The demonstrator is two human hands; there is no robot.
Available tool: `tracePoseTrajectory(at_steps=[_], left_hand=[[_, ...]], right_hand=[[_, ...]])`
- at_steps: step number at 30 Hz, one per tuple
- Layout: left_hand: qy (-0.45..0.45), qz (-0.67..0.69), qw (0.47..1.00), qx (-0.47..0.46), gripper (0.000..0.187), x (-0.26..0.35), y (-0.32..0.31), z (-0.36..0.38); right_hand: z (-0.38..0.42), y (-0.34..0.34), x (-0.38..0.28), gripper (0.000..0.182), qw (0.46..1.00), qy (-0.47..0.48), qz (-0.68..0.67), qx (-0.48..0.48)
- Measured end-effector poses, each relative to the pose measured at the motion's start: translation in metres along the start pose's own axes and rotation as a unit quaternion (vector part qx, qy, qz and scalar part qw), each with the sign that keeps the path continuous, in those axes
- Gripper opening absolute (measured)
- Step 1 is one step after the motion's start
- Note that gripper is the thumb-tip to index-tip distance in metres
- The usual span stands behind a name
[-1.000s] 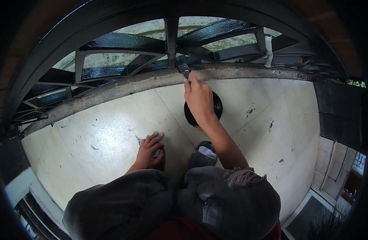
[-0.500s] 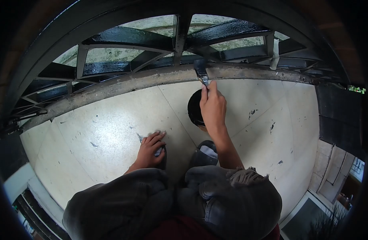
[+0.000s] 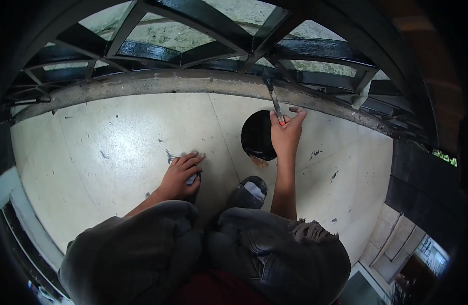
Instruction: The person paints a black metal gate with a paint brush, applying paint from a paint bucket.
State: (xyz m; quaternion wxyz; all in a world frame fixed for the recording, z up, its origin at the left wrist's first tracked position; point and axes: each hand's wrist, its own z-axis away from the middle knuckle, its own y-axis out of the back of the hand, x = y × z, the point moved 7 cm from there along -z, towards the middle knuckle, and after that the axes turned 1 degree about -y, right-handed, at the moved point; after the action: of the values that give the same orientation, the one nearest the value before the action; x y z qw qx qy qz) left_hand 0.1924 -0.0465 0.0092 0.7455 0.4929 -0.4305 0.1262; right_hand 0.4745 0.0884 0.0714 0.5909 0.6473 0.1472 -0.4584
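Note:
A paintbrush (image 3: 276, 104) with a slim handle is gripped in my right hand (image 3: 287, 133), its dark bristle end up against the foot of a black metal grille (image 3: 323, 51). Just left of that hand, a round black paint container (image 3: 243, 140) stands on the floor, partly covered by the fingers. Something brown (image 3: 258, 161) shows at its near edge. My left hand (image 3: 180, 178) lies over the front of my left slipper (image 3: 193, 192), fingers spread and holding nothing.
A worn, paint-spotted ledge (image 3: 163, 84) runs along the base of the grille. Pale floor tiles (image 3: 127, 132) carry several dark paint marks. My right slipper (image 3: 246, 195) stands close to the container. A dark panel (image 3: 422, 175) borders the right side.
My view has shifted and turned a little. The brush now points more upright and touches the grille's base, while my right hand grips farther down its handle. The left hand stays on the slipper.

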Motion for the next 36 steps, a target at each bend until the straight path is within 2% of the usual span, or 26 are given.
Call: tracePoseTrajectory(at_steps=[2,4,6,7,8,10,11,15,16,18,20,22,24,26,30,32,36], left_hand=[[-0.012,-0.004,1.0,-0.003,0.019,-0.001,-0.004,0.003],[0.005,0.005,1.0,0.001,0.02,-0.001,0.0,0.003],[-0.01,-0.013,1.0,-0.004,0.021,0.001,-0.001,0.004],[-0.007,-0.004,1.0,-0.007,0.021,-0.003,-0.004,0.005],[0.001,0.004,1.0,-0.005,0.021,-0.004,-0.004,0.006],[-0.012,0.006,1.0,0.0,0.021,-0.001,0.0,0.006],[-0.015,0.008,1.0,0.001,0.021,-0.001,0.001,0.006],[-0.02,-0.009,1.0,0.004,0.022,-0.002,0.002,0.008],[-0.017,0.0,1.0,0.005,0.022,-0.002,0.002,0.008],[-0.016,0.011,1.0,0.004,0.022,-0.003,0.001,0.009],[-0.017,0.023,1.0,0.009,0.023,-0.004,0.001,0.009],[-0.025,0.02,0.999,0.011,0.024,-0.003,0.002,0.011],[-0.028,0.016,0.999,0.017,0.025,-0.005,0.007,0.009],[-0.021,0.023,0.999,0.015,0.028,-0.002,0.008,0.01],[-0.026,0.022,0.999,0.017,0.028,-0.003,0.008,0.008],[-0.027,0.029,0.999,0.009,0.027,-0.003,0.008,0.01],[-0.032,0.033,0.999,0.021,0.026,-0.002,0.009,0.01]], right_hand=[[-0.003,-0.006,0.015,0.034,0.994,-0.091,-0.053,-0.038],[-0.011,-0.013,0.015,0.033,0.988,-0.105,-0.052,-0.096],[-0.011,-0.029,0.018,0.03,0.939,-0.216,-0.211,-0.164],[-0.011,-0.033,0.011,0.03,0.918,-0.263,-0.242,-0.173],[-0.013,-0.034,0.015,0.03,0.918,-0.267,-0.233,-0.18],[-0.013,-0.046,0.016,0.032,0.829,-0.301,-0.414,-0.225],[-0.011,-0.053,0.022,0.032,0.815,-0.336,-0.415,-0.224],[0.012,-0.057,-0.015,0.035,0.782,-0.27,-0.492,-0.271],[0.006,-0.063,-0.01,0.035,0.781,-0.271,-0.491,-0.273],[-0.019,-0.07,0.002,0.033,0.789,-0.281,-0.524,-0.158],[-0.014,-0.08,0.003,0.033,0.78,-0.288,-0.538,-0.138],[0.009,-0.079,-0.015,0.035,0.817,-0.301,-0.482,-0.096],[0.006,-0.086,-0.016,0.036,0.83,-0.289,-0.465,-0.104],[-0.017,-0.089,0.005,0.035,0.841,-0.229,-0.485,-0.071],[0.012,-0.094,-0.021,0.034,0.856,-0.246,-0.441,-0.112],[-0.009,-0.089,-0.008,0.032,0.841,-0.245,-0.481,-0.038],[0.002,-0.096,-0.027,0.032,0.835,-0.262,-0.475,-0.095]])
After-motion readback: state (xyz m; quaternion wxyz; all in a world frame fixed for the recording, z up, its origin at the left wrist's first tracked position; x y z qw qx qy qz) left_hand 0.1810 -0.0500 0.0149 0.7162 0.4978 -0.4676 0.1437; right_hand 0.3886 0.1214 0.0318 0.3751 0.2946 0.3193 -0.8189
